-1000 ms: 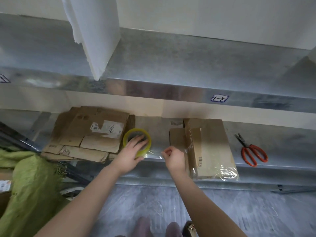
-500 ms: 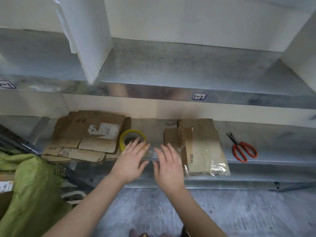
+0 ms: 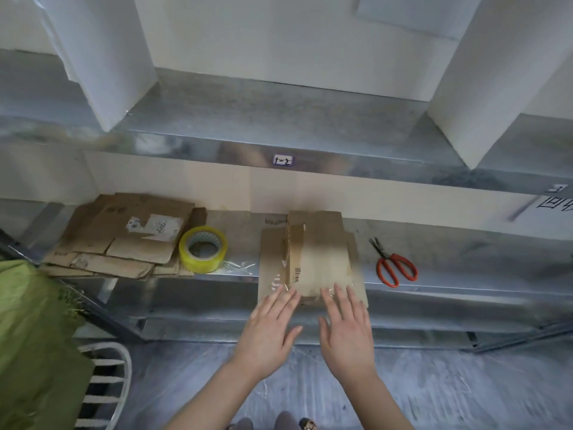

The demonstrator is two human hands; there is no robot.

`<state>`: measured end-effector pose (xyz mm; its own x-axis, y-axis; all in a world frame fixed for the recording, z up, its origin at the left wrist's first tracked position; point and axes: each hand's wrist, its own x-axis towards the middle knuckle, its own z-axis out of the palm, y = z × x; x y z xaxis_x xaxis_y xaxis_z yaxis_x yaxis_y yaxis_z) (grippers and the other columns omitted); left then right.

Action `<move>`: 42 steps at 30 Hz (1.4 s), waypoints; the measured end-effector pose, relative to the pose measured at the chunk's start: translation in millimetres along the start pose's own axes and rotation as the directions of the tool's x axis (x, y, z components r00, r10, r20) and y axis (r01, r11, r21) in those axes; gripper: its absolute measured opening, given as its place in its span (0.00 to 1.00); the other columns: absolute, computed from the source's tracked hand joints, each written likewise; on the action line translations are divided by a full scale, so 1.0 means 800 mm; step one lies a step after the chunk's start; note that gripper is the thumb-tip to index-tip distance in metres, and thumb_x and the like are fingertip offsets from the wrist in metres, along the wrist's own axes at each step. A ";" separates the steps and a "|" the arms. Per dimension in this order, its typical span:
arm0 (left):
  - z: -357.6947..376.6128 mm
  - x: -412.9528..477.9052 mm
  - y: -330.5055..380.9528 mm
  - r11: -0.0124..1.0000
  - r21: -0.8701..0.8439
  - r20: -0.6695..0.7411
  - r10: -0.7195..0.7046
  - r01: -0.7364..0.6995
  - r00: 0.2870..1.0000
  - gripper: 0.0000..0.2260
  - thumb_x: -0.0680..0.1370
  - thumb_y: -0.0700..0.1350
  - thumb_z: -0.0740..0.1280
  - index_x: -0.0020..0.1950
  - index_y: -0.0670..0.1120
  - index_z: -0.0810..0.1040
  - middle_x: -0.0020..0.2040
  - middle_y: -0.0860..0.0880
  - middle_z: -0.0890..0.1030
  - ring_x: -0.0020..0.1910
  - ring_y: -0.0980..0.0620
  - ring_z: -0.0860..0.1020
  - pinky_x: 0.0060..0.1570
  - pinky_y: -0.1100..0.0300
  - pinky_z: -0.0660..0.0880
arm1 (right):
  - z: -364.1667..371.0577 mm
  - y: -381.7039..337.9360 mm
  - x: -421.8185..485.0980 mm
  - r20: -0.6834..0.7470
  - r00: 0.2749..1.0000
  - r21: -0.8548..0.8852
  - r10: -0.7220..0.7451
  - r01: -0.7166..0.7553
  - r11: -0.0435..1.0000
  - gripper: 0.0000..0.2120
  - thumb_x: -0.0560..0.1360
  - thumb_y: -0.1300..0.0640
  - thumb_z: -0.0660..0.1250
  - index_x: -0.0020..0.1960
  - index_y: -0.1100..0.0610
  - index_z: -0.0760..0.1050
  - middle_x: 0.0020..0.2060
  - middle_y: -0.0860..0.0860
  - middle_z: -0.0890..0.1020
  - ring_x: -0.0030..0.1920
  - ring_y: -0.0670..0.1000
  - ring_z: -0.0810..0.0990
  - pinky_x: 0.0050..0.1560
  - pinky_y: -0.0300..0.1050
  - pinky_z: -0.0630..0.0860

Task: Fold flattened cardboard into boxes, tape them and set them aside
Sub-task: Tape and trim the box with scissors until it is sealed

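Note:
A flattened cardboard box (image 3: 322, 252) with clear tape on it lies on the lower metal shelf, its near end hanging over the shelf edge. My left hand (image 3: 269, 330) and my right hand (image 3: 347, 327) are both flat with straight fingers, fingertips touching the near end of that box. A roll of yellowish clear tape (image 3: 203, 248) stands to the left of it, a loose tape end trailing on the shelf. Further left is a stack of flattened cardboard (image 3: 124, 237).
Red-handled scissors (image 3: 395, 268) lie on the shelf right of the box. A green cloth (image 3: 34, 330) and a white wire rack (image 3: 105, 386) are at lower left. An upper metal shelf (image 3: 279, 131) with white dividers overhangs. Grey floor lies below.
Both hands left the tape roll and its loose end and moved right to the taped flat box. The view shifted left and down relative to the shelf.

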<state>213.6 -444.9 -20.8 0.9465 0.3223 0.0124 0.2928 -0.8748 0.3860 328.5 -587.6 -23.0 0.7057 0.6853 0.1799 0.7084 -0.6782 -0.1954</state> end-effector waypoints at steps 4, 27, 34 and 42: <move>0.010 0.010 0.019 0.977 -0.117 -0.025 -0.180 0.176 0.983 0.34 0.75 0.66 0.37 0.79 0.53 0.47 0.77 0.59 0.46 0.77 0.58 0.43 0.75 0.58 0.41 | -0.004 0.041 0.007 0.029 0.997 0.097 0.078 -0.081 0.992 0.24 0.78 0.47 0.52 0.72 0.51 0.69 0.71 0.54 0.71 0.73 0.56 0.65 0.71 0.56 0.65; 0.026 0.071 0.023 0.735 -0.501 -0.019 -0.537 0.457 0.843 0.21 0.71 0.50 0.75 0.60 0.51 0.73 0.57 0.53 0.81 0.58 0.55 0.77 0.59 0.57 0.74 | 0.010 0.114 0.064 0.241 0.970 0.665 0.010 -0.172 0.726 0.24 0.71 0.54 0.75 0.64 0.42 0.71 0.59 0.42 0.72 0.60 0.40 0.73 0.64 0.41 0.72; 0.029 0.075 0.025 0.844 -0.371 -0.119 -0.457 0.388 0.881 0.23 0.75 0.48 0.71 0.66 0.48 0.68 0.61 0.51 0.80 0.57 0.50 0.79 0.51 0.59 0.73 | 0.022 0.106 0.070 0.172 0.985 0.580 -0.021 -0.084 0.810 0.25 0.73 0.56 0.73 0.66 0.44 0.69 0.58 0.40 0.69 0.59 0.43 0.73 0.61 0.39 0.72; 0.015 0.071 0.007 0.855 -0.427 0.030 -0.311 0.293 0.950 0.26 0.76 0.42 0.67 0.69 0.62 0.65 0.67 0.54 0.72 0.63 0.56 0.72 0.65 0.62 0.68 | 0.012 0.125 0.069 0.316 0.944 0.601 -0.094 -0.122 0.790 0.38 0.68 0.69 0.69 0.68 0.38 0.64 0.66 0.40 0.66 0.69 0.41 0.65 0.65 0.30 0.65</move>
<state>270.7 -436.0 -29.0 0.8124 0.5670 -0.1360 0.4703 -0.4994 0.7276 438.5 -615.0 -42.2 0.5956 0.7948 -0.1162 0.4660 -0.4597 -0.7560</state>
